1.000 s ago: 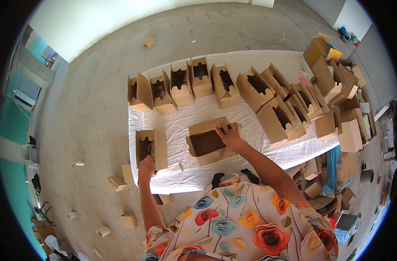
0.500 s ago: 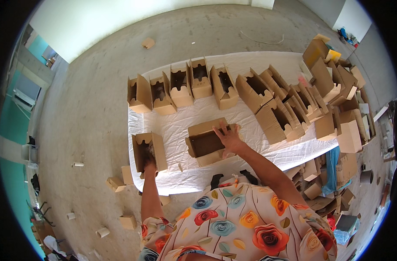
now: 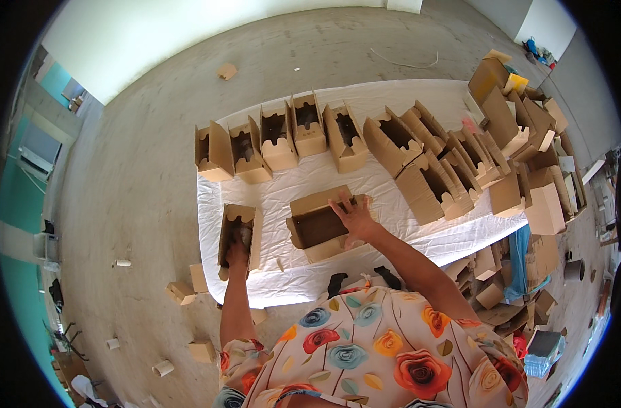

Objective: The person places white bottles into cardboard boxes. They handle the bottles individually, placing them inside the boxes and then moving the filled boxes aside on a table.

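Observation:
My left hand (image 3: 237, 253) reaches down into an open brown cardboard box (image 3: 255, 238) at the table's near left. Its fingers lie in the box's shadow, beside something pale, so their grip cannot be made out. My right hand (image 3: 355, 220), fingers spread, rests across the right end of a second open cardboard box (image 3: 315, 257). That box's dark inside faces up, and nothing shows in it. Behind both boxes a row of open cardboard boxes (image 3: 279, 155) stands upright along the far side, with dim shapes inside some.
More open boxes (image 3: 419, 194) crowd the right of the white-covered table (image 3: 276, 197), beside a tall heap of cardboard (image 3: 547, 194). Cartons and blue plastic (image 3: 519, 265) lie below the right edge. Small boxes (image 3: 202, 351) and white tubes (image 3: 162, 368) are scattered over the floor at left.
The box at my left hand has shifted slightly right and turned, and my left hand sits a little deeper in it. My right hand stays on the second box.

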`<state>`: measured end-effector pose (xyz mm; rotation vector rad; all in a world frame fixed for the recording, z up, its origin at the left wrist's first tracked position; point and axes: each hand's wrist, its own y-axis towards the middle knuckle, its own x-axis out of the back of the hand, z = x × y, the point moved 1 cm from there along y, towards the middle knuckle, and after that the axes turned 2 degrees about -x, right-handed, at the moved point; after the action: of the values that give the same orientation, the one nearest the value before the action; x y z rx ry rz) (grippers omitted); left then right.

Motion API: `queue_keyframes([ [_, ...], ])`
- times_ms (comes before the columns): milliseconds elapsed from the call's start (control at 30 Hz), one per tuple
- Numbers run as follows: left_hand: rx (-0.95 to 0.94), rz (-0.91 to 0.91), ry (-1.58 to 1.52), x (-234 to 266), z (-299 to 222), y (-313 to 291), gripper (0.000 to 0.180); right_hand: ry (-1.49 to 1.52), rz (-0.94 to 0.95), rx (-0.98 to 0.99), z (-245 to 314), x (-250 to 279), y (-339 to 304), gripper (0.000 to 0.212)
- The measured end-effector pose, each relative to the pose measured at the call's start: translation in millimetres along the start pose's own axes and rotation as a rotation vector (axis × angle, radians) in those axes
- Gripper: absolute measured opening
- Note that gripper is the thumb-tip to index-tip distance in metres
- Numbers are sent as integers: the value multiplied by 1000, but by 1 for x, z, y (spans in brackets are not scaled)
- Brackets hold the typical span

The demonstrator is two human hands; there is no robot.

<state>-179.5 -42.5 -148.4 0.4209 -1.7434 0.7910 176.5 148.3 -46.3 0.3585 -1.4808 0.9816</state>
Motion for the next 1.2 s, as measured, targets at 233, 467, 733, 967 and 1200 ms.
queue_keyframes([
  [233, -110, -223, -67, 115, -56, -69, 50, 44, 36, -19, 2, 8, -1, 143],
  [467, -95, -488, -465, 202, -69, -154, 44, 54, 7, -15, -1, -1, -1, 144],
  [733, -360, -187, -1010, 194, -134, -185, 42, 99, 62, -10, 2, 8, 0, 143],
  [967, -505, -200, -635, 113, -194, -161, 38, 137, -9, 30, -4, 3, -4, 141],
  [1200, -624, 171, -981, 48, -206, -113, 37, 108, -72, 48, -7, -2, -4, 140],
])
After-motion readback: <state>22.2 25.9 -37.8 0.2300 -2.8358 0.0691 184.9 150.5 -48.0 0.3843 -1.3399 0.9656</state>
